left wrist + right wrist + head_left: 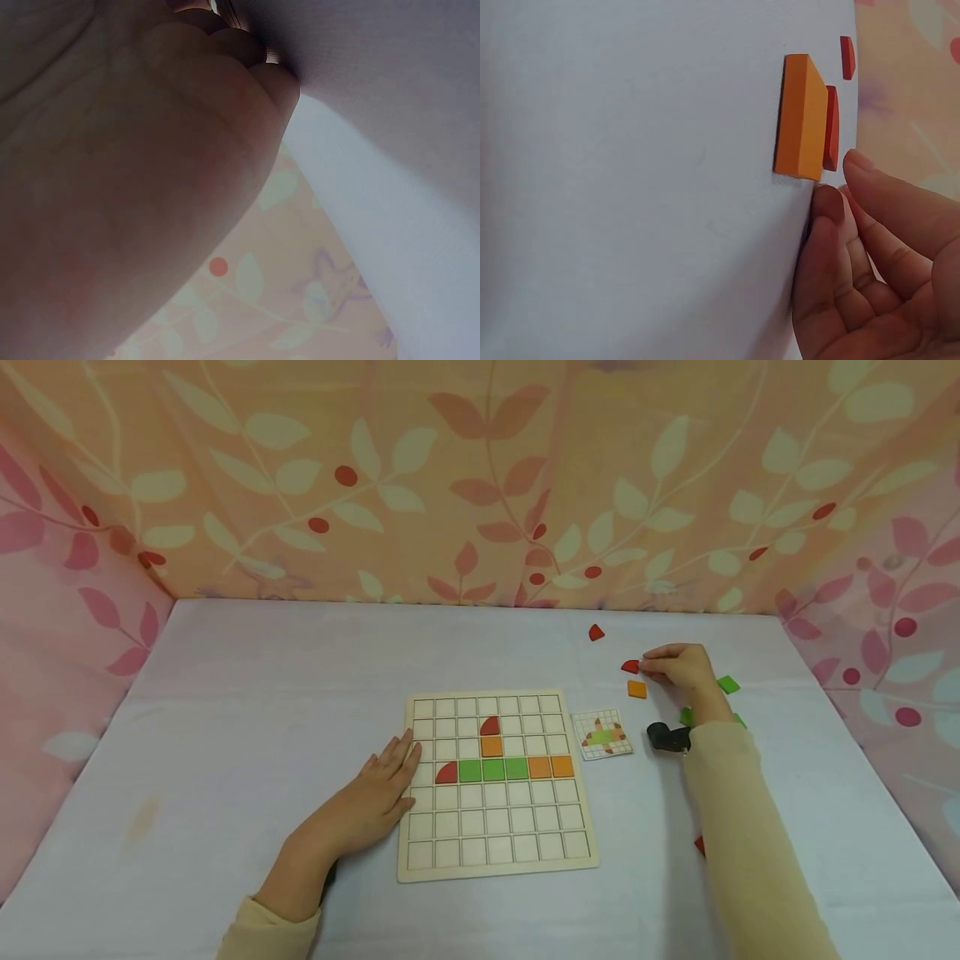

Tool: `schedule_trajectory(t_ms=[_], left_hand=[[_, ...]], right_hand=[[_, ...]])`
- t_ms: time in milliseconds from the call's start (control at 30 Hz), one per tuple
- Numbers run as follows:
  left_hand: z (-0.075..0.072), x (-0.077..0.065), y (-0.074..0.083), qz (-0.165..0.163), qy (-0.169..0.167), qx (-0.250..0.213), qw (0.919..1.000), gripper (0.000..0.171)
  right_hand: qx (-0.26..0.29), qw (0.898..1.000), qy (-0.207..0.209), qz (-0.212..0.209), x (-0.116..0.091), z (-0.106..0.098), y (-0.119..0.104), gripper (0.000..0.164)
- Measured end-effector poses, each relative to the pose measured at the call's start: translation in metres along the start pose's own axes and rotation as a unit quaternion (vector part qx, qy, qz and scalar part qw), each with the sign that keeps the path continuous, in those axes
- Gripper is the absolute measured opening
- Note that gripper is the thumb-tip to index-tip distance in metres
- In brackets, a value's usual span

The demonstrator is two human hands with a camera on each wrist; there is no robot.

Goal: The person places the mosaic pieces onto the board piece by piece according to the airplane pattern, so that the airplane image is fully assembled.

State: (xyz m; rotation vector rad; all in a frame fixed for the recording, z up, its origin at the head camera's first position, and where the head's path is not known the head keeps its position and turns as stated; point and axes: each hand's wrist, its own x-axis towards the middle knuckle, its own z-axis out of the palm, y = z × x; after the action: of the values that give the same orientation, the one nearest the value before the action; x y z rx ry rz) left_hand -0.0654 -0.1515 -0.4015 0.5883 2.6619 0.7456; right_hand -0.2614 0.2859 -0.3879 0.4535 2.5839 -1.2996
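Note:
A square wooden grid board (497, 852) lies on the white table. Red quarter-round, orange and green square tiles fill some of its cells; three green tiles (493, 769) form part of one row. My left hand (375, 793) rests flat with its fingertips on the board's left edge. In the left wrist view my left palm (150, 172) hides the board. At the back right, my right hand (681, 667) reaches toward a red quarter-round tile (631, 667), thumb and fingers slightly apart. In the right wrist view that red tile (832, 129) lies just beyond the fingertips, behind an orange square tile (799, 120).
A small pattern card (603, 734) lies right of the board. Another red tile (596, 632) sits farther back. Green tiles (728, 684) lie around my right forearm, and a red piece (700, 846) is partly under the sleeve. Patterned cloth (480, 485) walls the table's back and sides.

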Motion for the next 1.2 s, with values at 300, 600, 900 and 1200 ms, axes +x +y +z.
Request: schedule_trajectory(t_ms=[300,600,900,1200], left_hand=[[0.001,-0.001,0.0,0.003,0.001,0.0,1.0,0.063],[0.001,-0.001,-0.001,0.004,0.003,0.004,1.0,0.063],[0.001,0.0,-0.002,0.005,0.003,0.002,1.0,0.063],[0.0,-0.001,-0.001,0.006,0.003,0.0,1.0,0.063]], right_hand=[[-0.05,0.999,-0.008,-0.016,-0.001,0.005,0.001,0.041],[-0.063,0.996,-0.014,-0.055,0.001,0.005,0.006,0.037],[-0.043,0.996,-0.013,-0.08,-0.006,0.005,0.005,0.035],[0.142,0.988,-0.045,-0.05,-0.019,0.006,0.002,0.022]])
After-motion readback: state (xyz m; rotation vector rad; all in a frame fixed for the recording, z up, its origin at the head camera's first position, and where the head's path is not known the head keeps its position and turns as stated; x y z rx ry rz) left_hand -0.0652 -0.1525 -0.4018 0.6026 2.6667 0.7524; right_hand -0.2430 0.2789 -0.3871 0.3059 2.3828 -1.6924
